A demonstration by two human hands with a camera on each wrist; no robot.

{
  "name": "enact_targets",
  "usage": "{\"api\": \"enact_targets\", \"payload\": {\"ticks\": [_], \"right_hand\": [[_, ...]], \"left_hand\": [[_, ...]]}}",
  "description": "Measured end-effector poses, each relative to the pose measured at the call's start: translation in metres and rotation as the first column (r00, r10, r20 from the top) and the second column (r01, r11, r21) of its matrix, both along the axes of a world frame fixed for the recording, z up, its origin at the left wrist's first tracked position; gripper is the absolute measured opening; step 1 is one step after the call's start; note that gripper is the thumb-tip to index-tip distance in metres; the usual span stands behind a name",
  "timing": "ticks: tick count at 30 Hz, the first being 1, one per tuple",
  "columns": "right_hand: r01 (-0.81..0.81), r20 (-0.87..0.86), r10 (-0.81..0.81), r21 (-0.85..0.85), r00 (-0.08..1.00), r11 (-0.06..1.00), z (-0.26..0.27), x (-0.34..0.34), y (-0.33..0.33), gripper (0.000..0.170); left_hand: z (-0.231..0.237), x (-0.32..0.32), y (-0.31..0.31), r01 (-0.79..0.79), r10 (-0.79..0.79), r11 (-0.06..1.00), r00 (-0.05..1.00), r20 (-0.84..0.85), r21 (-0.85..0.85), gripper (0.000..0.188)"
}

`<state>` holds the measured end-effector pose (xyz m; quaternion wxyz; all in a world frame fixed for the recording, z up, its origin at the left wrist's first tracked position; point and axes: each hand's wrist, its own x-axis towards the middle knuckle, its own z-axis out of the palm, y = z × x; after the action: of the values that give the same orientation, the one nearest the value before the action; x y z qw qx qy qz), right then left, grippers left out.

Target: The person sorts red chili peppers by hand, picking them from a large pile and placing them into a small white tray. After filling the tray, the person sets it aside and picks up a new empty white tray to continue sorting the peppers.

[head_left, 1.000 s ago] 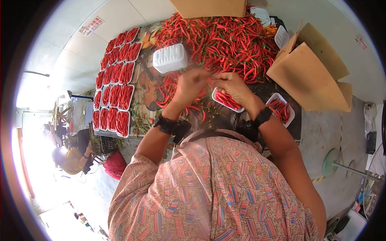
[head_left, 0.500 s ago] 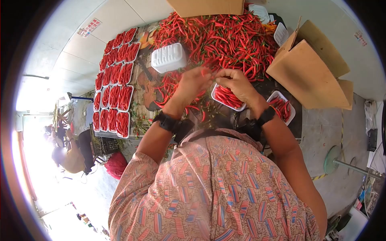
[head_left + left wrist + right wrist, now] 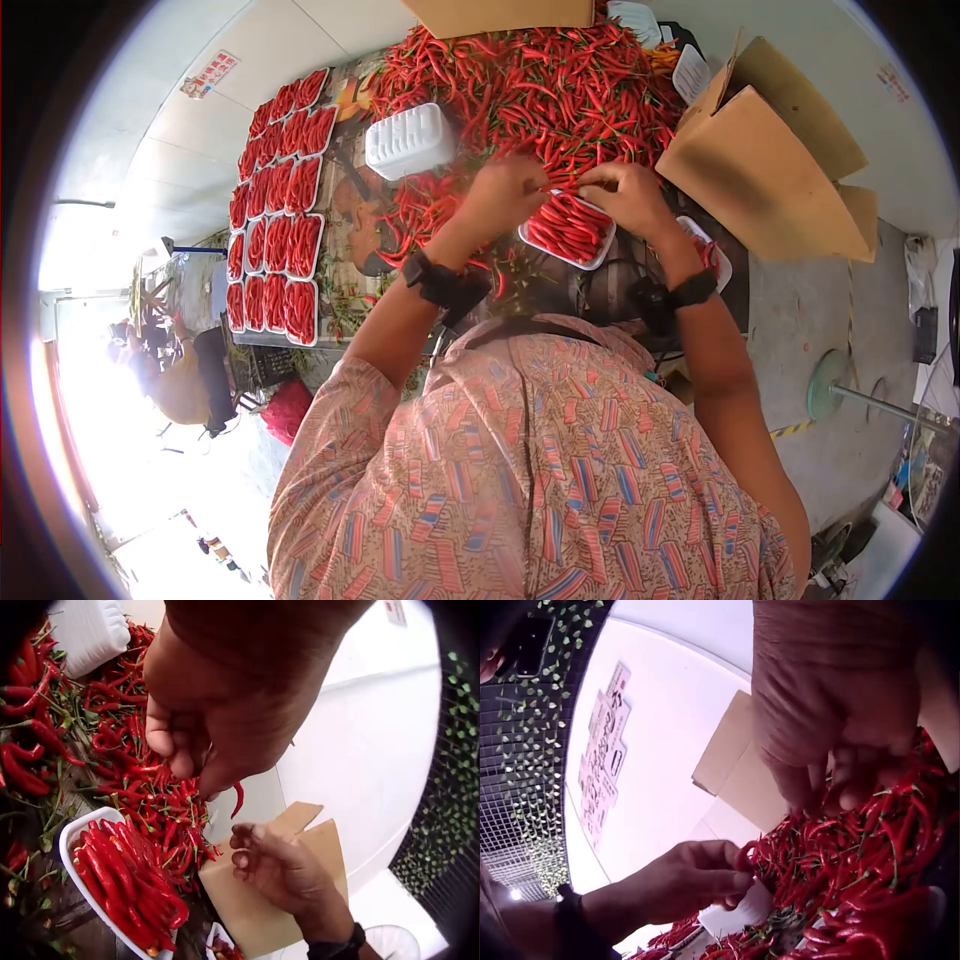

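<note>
My left hand (image 3: 503,197) pinches a red chili pepper (image 3: 238,799) between thumb and fingers; its curved end sticks out in the left wrist view. Opposite it, slightly apart, is my right hand (image 3: 635,203), its fingers loosely bent with nothing seen between them in the left wrist view. Both hands hover near the far edge of a white foam tray (image 3: 70,838) filled with red chilies (image 3: 124,877) laid roughly side by side. Behind them spreads a large heap of chilies (image 3: 500,85) with green stems.
Rows of filled trays (image 3: 285,185) line the left side of the table. A stack of white trays (image 3: 410,142) stands beside the heap. To the right are an open cardboard box (image 3: 755,170) and another tray (image 3: 722,262) with chilies. Loose stems (image 3: 345,310) litter the tabletop.
My hands have moved apart, the right one shifting rightward and uncovering more of the chili tray. The whole head view has shifted slightly.
</note>
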<state>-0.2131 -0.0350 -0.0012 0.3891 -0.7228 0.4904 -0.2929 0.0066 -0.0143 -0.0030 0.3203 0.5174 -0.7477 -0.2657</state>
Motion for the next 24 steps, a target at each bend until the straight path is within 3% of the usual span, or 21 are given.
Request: {"api": "enact_targets", "payload": {"ticks": [1, 3, 5, 12, 14, 15, 17, 24], "right_hand": [[-0.087, 0.029, 0.086, 0.012, 0.996, 0.996, -0.003, 0.004, 0.002, 0.021], [-0.119, 0.026, 0.119, -0.014, 0.993, 0.993, -0.01, 0.006, 0.002, 0.02], [-0.135, -0.013, 0.137, 0.081, 0.991, 0.987, -0.015, 0.006, 0.003, 0.019], [-0.126, -0.011, 0.13, 0.184, 0.991, 0.975, -0.036, 0.005, -0.003, 0.016], [-0.183, 0.001, 0.183, 0.092, 0.983, 0.979, -0.046, 0.005, -0.005, 0.017], [-0.184, 0.001, 0.184, 0.095, 0.983, 0.978, -0.047, 0.004, -0.006, 0.017], [-0.135, 0.033, 0.131, 0.186, 0.991, 0.973, -0.05, 0.003, -0.008, 0.017], [-0.059, 0.017, 0.058, 0.123, 0.998, 0.991, -0.061, -0.005, -0.008, 0.018]], "left_hand": [[0.001, -0.005, -0.001, 0.089, -0.081, 0.989, 0.994, 0.07, -0.122, 0.012], [-0.011, -0.006, -0.007, 0.135, -0.125, 0.98, 0.989, 0.074, -0.146, 0.013], [-0.023, -0.005, -0.01, 0.201, -0.174, 0.956, 0.975, 0.14, -0.215, 0.013], [-0.03, -0.007, -0.014, 0.198, -0.198, 0.979, 0.98, 0.014, -0.047, 0.014], [-0.032, -0.007, -0.017, 0.222, -0.222, 0.975, 0.973, 0.057, 0.001, 0.012], [-0.031, -0.007, -0.018, 0.221, -0.221, 0.975, 0.974, 0.056, 0.003, 0.012], [-0.029, -0.006, -0.02, 0.347, -0.318, 0.92, 0.933, 0.17, -0.181, 0.012], [-0.04, -0.009, -0.024, 0.377, -0.336, 0.913, 0.912, 0.234, -0.158, 0.012]]}}
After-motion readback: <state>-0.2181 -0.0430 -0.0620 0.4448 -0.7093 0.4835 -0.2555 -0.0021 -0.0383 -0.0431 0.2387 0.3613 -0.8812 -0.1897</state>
